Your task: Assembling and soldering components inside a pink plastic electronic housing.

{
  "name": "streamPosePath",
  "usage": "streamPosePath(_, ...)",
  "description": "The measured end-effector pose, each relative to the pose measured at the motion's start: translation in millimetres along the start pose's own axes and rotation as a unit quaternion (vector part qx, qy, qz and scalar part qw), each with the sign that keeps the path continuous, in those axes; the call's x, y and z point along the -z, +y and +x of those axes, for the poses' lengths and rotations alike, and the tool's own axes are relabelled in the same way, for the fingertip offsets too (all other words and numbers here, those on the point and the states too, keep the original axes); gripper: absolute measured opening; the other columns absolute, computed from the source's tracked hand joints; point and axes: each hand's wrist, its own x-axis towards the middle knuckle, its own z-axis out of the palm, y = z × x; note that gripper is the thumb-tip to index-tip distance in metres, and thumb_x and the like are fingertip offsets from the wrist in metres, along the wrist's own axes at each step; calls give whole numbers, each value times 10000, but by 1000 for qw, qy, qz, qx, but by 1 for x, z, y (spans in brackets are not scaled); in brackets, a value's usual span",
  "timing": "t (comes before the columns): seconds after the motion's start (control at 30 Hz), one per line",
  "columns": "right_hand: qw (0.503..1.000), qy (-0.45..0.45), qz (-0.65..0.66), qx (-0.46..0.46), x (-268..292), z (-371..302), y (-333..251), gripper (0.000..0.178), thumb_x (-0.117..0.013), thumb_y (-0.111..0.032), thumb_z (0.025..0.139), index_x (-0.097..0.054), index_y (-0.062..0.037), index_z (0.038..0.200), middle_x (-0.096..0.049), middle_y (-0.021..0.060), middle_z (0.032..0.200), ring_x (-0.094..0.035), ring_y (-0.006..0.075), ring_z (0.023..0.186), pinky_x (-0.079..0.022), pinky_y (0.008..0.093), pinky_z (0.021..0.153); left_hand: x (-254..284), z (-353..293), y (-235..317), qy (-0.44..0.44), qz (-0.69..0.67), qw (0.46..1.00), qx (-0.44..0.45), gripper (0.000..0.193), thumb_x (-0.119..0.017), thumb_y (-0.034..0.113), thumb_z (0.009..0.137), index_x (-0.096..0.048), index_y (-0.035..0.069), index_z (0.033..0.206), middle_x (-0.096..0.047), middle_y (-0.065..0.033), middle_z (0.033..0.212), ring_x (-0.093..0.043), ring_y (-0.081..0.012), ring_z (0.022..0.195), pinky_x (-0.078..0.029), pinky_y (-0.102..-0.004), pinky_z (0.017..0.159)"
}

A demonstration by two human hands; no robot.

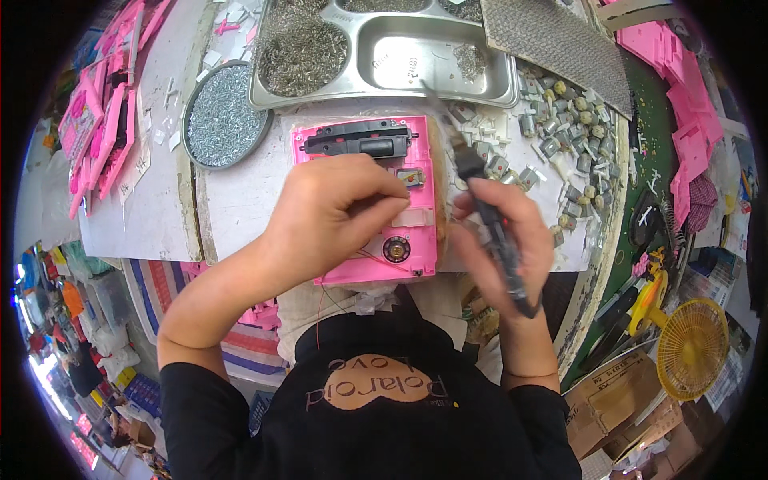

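Right hand (528, 228) grips tool (494, 228); pinched left hand (330, 200), contents unclear, overhangs pink casing (424, 144): likely assembly, next needing tool lowered.

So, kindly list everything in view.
Panel: one, pink, centre
Casing: one, black, panel's far end
Speaker: one, black, panel's near end
Tray: one, silver, far side
Dish: one, grey, tray's left
Metal bits: many, silver or brownish, dish, tray
Motors: many, silver, panel's right
Mat: one, grey, tray's right
Parts: several, pink, both sides
Fan: one, yellow, lower right
Clutter: much, mixed, both edges
Tool: one, black, panel's right
Left hand: one, over panel
Right hand: one, holding tool
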Motion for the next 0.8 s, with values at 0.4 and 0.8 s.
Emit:
streamPosePath(0.4, 996, -24, -24, 85, -46, 9, 7, 561, -672, 46, 839, -599, -119, 1370, -644, 121, 1097, -692, 224, 815, -553, 316, 651, -10, -43, 0, 116, -52, 990, 63, 256, -716, -39, 866, -695, 16, 1115, -712, -92, 901, -695, -168, 721, -538, -302, 606)
streamPosePath(0.8, 994, 36, -36, 100, -46, 3, 12, 695, -745, 187, 713, -578, -47, 1346, -615, 163, 1102, -674, 202, 846, -542, 281, 698, -16, -17, 0, 61, -29, 995, 75, 142, -741, 39, 867, -735, 15, 1007, -702, -120, 838, -658, -224, 630, -527, -339, 598)
